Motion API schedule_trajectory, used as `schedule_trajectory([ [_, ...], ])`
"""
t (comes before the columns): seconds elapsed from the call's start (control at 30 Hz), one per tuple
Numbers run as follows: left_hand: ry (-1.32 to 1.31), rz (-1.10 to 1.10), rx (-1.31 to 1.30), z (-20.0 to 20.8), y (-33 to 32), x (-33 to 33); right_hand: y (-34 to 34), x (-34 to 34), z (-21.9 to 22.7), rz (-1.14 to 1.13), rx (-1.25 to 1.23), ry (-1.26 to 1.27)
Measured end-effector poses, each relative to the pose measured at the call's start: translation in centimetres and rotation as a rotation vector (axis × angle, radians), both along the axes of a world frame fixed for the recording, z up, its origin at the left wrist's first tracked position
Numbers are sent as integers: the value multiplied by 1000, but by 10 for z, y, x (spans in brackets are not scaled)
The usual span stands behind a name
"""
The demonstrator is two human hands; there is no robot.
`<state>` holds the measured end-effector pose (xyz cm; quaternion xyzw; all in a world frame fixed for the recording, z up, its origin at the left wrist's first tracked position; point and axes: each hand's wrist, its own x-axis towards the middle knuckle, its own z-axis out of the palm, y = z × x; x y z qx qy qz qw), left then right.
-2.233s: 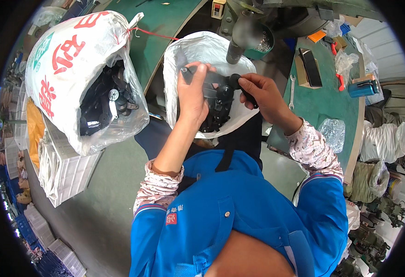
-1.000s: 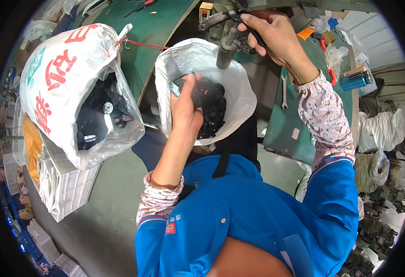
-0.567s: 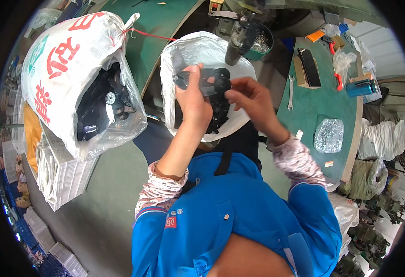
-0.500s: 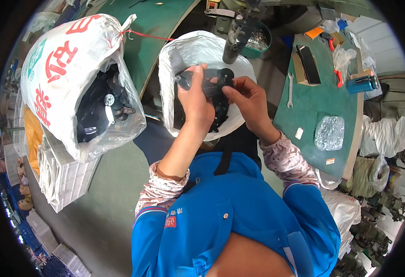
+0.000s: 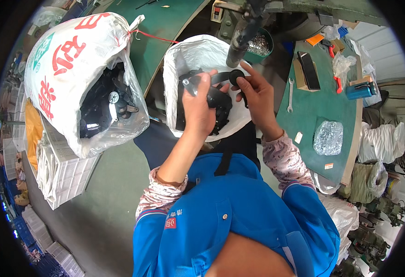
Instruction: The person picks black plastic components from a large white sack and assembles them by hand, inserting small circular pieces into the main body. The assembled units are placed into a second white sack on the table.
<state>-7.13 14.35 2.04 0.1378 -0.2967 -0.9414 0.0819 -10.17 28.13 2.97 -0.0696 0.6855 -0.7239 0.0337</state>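
My left hand [image 5: 199, 105] grips a black plastic part [image 5: 217, 98] with a shiny, see-through-looking end near the thumb. A curved black arm runs from it to a round black knob [image 5: 236, 76]. My right hand [image 5: 258, 96] pinches that knob between thumb and fingers, the index finger stretched beyond it. Both hands are over an opening lined with a white plastic bag [image 5: 171, 78], where more black parts [image 5: 222, 121] lie. Just beyond the knob stands a dark metal cylinder [image 5: 235, 55] of a machine. My left palm hides some of the part.
On the left, a big white sack [image 5: 68, 60] gapes with many black parts inside, above a white crate [image 5: 71, 180]. A green tub [image 5: 260, 56] of small metal pieces stands behind. The right-hand green bench [image 5: 299, 120] carries a wrench [image 5: 290, 94], a phone [image 5: 308, 69] and a blue bottle [image 5: 360, 90].
My right hand has moved slightly right and the knobbed arm now stands apart from the part's main body. The left hand keeps its hold. The whole view has shifted a little.
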Motion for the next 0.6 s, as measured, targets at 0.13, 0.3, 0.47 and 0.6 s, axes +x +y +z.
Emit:
schedule_trajectory([
  [0.13, -142, 66, -103, -8, -32, 2, 20, -13, 19, 13, 1, 109],
  [0.3, -93, -42, -36, 2, -47, 7, 25, -46, 74, 26, 112, 217],
  [0.47, 29, -136, -72, 2, -45, 7, 15, -89, 99, 107, 108, 128],
  [0.6, 59, -160, -76, 12, -35, 5, 13, -101, 96, 165, 180, 18],
])
